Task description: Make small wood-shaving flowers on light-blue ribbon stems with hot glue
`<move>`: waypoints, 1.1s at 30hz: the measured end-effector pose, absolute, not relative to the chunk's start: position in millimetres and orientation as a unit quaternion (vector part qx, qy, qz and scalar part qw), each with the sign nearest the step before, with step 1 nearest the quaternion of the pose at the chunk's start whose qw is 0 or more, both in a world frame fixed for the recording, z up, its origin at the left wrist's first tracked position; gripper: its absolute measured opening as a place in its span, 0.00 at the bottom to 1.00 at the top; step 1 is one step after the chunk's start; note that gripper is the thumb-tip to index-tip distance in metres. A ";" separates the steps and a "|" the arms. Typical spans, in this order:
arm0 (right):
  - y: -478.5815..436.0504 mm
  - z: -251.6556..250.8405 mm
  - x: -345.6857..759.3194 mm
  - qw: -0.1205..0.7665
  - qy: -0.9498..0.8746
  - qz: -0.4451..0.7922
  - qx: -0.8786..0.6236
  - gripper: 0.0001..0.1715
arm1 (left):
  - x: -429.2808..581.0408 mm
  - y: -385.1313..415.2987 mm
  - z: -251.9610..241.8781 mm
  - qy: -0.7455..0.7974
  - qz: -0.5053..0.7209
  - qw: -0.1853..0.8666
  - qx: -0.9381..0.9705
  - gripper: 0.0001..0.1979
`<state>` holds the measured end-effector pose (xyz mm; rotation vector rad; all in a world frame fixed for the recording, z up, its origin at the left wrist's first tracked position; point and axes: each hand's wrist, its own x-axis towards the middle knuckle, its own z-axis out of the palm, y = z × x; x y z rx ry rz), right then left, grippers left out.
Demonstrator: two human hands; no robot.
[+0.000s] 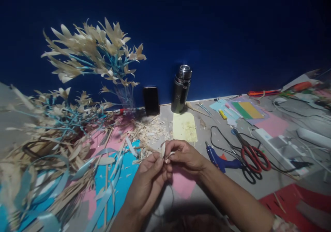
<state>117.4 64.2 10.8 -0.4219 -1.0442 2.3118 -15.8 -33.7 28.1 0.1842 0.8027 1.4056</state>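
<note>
In the middle of the head view, my left hand (151, 171) is closed, with thumb and fingers pinching the base of a small pale husk petal (162, 150). My right hand (185, 156) meets it from the right, thumb and forefinger pinched on the same cream-coloured piece. The fingers cover its lower part. Beneath the hands lie a pink sheet (184, 184) and the grey table. Beyond them, husk scraps (152, 130) are strewn beside a pale yellow sheet (184, 127).
Finished husk flowers (103, 49) on blue stems stand in a clear vase (124, 96), left. A phone (151, 101) and a flask (181, 89) are near the wall. Right lie a blue glue gun (222, 161), red-handled scissors (254, 158) and a power strip (278, 149). Blue ribbon (110, 190) curls at left.
</note>
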 end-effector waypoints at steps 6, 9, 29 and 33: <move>63.6 4.4 125.9 0.283 -0.415 0.855 -0.125 0.13 | -10.5 -38.2 27.9 0.344 0.597 0.719 0.094 0.12; 63.2 4.9 128.3 0.277 -0.455 0.841 -0.097 0.13 | -6.8 -38.9 26.1 0.330 0.599 0.725 0.086 0.12; 21.1 5.8 119.9 0.357 -0.346 0.825 -0.269 0.19 | -10.2 -47.4 4.8 0.505 0.655 0.506 0.246 0.12; 28.8 11.3 120.8 0.322 -0.213 0.879 -0.281 0.22 | -12.4 -47.0 9.8 0.459 0.674 0.554 0.170 0.14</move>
